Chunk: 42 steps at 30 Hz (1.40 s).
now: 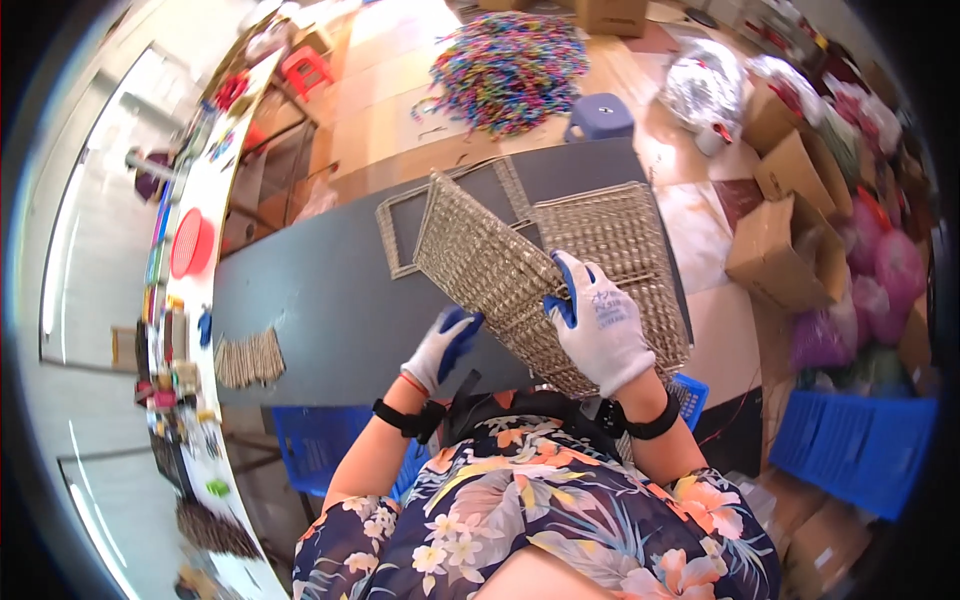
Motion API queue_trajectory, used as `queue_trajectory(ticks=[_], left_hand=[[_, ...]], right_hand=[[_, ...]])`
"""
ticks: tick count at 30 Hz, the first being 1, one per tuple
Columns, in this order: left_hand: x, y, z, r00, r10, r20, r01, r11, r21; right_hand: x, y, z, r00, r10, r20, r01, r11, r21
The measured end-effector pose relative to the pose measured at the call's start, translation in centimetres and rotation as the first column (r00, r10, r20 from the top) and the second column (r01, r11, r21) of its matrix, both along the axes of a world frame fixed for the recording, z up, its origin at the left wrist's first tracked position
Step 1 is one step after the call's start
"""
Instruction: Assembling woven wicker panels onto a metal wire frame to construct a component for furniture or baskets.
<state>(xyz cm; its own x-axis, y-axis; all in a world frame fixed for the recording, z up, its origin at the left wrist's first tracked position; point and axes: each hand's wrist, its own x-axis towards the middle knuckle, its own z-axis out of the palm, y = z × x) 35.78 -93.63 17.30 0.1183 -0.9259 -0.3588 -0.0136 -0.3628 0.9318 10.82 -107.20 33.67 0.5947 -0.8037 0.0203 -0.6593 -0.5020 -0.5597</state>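
My right hand [605, 330], in a white glove with blue palm coating, grips the upper right edge of a brown-grey woven panel [480, 255]. The panel is tilted up off the dark table [320, 310]. Beside its lower left edge is my left hand [440, 352], gloved alike, with fingers extended and slightly blurred; whether it touches the edge I cannot tell. Another woven panel [605, 215] lies flat to the right, partly covered by my right hand and the raised panel. Behind the raised panel lies an open rectangular woven frame [390, 235], partly hidden.
A row of short woven strips [250, 358] lies at the table's left. Beyond the far edge are a blue-grey stool [602, 117] and a multicoloured heap [512, 70]. Cardboard boxes [785, 250] and a blue crate [850, 450] stand right. A side bench holds a red basket [187, 242].
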Motion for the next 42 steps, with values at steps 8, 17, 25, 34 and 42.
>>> queue_trajectory(ticks=[8,17,25,34,42], left_hand=[[12.3,13.4,-0.8,0.677,0.663,0.318,-0.512,0.736,-0.444],[16.8,22.2,-8.5,0.762,0.581,0.287,-0.596,0.802,-0.041],[17.2,21.3,-9.8,0.783,0.458,0.420,-0.458,0.882,-0.109],[17.9,20.5,-11.0,0.697,0.425,0.577,-0.443,0.889,-0.118],[17.7,20.5,-10.7,0.785,0.386,0.485,-0.442,0.897,0.002]], right_hand=[[13.0,8.2,-3.0,0.888,0.448,-0.104,-0.459,0.848,-0.265],[22.4,13.6,-13.2,0.659,0.632,-0.407,-0.704,0.710,-0.038],[22.9,15.2,-13.1,0.742,0.437,-0.509,-0.589,0.788,-0.181],[17.4,13.1,-12.2,0.883,0.378,-0.278,-0.462,0.801,-0.380],[8.7,8.2,-21.3,0.617,-0.702,0.356,0.361,0.654,0.665]])
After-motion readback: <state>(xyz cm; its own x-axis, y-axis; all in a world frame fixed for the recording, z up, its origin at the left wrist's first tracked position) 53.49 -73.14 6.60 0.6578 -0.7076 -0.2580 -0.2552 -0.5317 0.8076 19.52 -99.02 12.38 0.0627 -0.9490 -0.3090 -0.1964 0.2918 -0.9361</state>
